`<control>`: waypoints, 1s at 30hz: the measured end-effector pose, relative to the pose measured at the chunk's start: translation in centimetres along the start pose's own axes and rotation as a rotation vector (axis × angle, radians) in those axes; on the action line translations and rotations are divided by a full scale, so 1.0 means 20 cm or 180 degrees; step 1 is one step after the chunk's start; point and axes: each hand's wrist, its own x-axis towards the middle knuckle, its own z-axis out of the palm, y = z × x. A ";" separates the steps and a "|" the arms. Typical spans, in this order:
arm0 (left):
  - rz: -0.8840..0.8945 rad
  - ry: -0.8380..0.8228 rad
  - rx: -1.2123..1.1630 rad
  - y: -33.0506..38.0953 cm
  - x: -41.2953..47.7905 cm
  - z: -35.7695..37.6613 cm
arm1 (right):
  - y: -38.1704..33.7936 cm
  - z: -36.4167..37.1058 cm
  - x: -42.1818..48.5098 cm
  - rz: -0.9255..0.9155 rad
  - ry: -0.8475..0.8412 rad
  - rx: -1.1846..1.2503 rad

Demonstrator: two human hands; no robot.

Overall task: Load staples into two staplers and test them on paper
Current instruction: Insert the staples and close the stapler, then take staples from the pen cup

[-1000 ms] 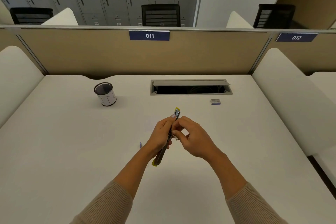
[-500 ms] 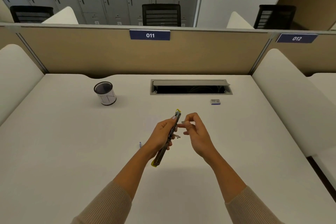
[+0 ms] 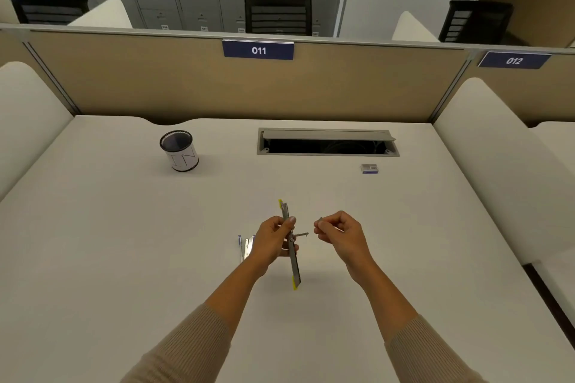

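My left hand [image 3: 273,241] grips a yellow-tipped stapler [image 3: 292,261], swung wide open into a long metal strip that stands nearly on end above the desk. A thin metal part sticks out sideways from its middle. My right hand [image 3: 337,232] is a short way to the right, apart from the stapler, and pinches a small grey strip of staples [image 3: 320,221] between thumb and fingertips. A second stapler [image 3: 245,247], blue and metal, lies open on the desk just left of my left hand, partly hidden by it. A small staple box [image 3: 369,168] lies far right.
A mesh pen cup [image 3: 179,150] stands at the back left of the white desk [image 3: 124,242]. An open cable hatch [image 3: 326,143] is set into the desk at the back centre. Padded dividers flank both sides, with a partition behind.
My right hand has pulled away to the right from the stapler, holding the staple strip. My left hand has swung the stapler more upright, uncovering the second stapler behind it.
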 end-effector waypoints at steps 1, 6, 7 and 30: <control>-0.0060 0.0035 -0.0064 -0.02 0.01 0.01 | 0.02 0.00 0.00 -0.0014 0.0001 -0.0055; -0.0407 0.0217 -0.0268 -0.15 0.04 0.05 | 0.09 -0.01 0.01 -0.0131 -0.0048 -0.0300; -0.0483 0.0259 -0.0287 -0.18 0.05 0.06 | 0.10 -0.02 0.01 -0.0148 -0.0055 -0.0335; -0.0626 0.0602 0.1903 -0.36 0.14 0.10 | 0.27 -0.03 0.02 0.0129 -0.0130 -0.0047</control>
